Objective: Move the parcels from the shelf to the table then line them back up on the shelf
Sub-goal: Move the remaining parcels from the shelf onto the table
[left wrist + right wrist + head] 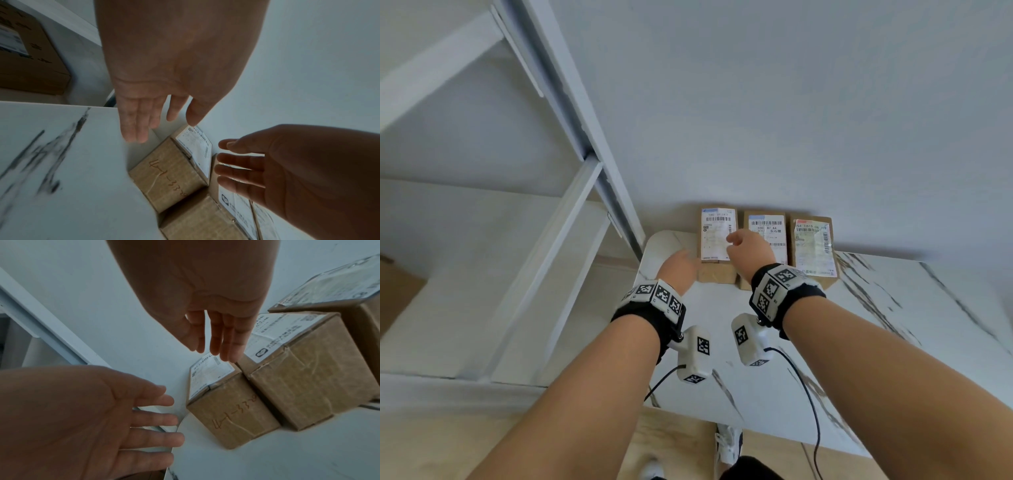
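Observation:
Three brown cardboard parcels with white labels stand side by side on the marble table [842,342], against the wall: the left parcel [717,240], the middle parcel [768,229] and the right parcel [813,246]. My left hand [681,263] hovers open just left of the left parcel [168,175], fingers straight. My right hand [741,241] hovers open over the seam between the left parcel [232,415] and the middle parcel [298,378]. Neither hand holds anything. The two palms face each other across the left parcel.
A white metal shelf frame [592,161] with pale boards [465,274] stands to the left of the table. Another cardboard box [30,56] sits low beyond the table's left edge. Cables hang from my wrist cameras. A shoe [727,442] shows on the wooden floor below.

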The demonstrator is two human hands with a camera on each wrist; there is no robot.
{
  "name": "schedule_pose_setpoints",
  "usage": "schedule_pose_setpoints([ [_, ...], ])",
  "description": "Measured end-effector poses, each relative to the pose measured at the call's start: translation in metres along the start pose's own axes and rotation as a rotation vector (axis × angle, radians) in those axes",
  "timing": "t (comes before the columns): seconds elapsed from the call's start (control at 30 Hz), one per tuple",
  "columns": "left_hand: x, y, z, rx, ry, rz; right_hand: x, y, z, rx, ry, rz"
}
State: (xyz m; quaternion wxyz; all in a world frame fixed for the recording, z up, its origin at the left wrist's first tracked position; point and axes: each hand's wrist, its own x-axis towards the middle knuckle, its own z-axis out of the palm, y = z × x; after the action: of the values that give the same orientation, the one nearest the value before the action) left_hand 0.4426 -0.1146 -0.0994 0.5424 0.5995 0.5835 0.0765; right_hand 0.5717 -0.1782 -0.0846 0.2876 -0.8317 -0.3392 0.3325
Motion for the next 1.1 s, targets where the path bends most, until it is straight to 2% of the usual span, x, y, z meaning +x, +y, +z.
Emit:
schedule_pose_setpoints([
  [0.17, -0.017, -0.023, -0.012, 0.090, -0.018, 0.032, -0.023, -0.005, 0.011, -0.016, -0.006, -0.028],
  [0.27, -0.037, -0.034, -0.020, 0.109, -0.017, -0.013, -0.041, -0.009, 0.018, -0.011, 0.004, -0.047],
  [0.6, -0.129, -0.100, -0.056, 0.140, -0.058, 0.062, -0.137, -0.010, 0.060, -0.053, 0.067, -0.030],
  [0.83, -0.196, -0.172, -0.112, 0.219, -0.086, 0.073, -0.233, -0.018, 0.113, -0.057, 0.068, -0.072],
  [1.1, -0.256, -0.231, -0.198, 0.218, 0.052, 0.085, -0.315, -0.066, 0.180, -0.070, -0.047, -0.234],
])
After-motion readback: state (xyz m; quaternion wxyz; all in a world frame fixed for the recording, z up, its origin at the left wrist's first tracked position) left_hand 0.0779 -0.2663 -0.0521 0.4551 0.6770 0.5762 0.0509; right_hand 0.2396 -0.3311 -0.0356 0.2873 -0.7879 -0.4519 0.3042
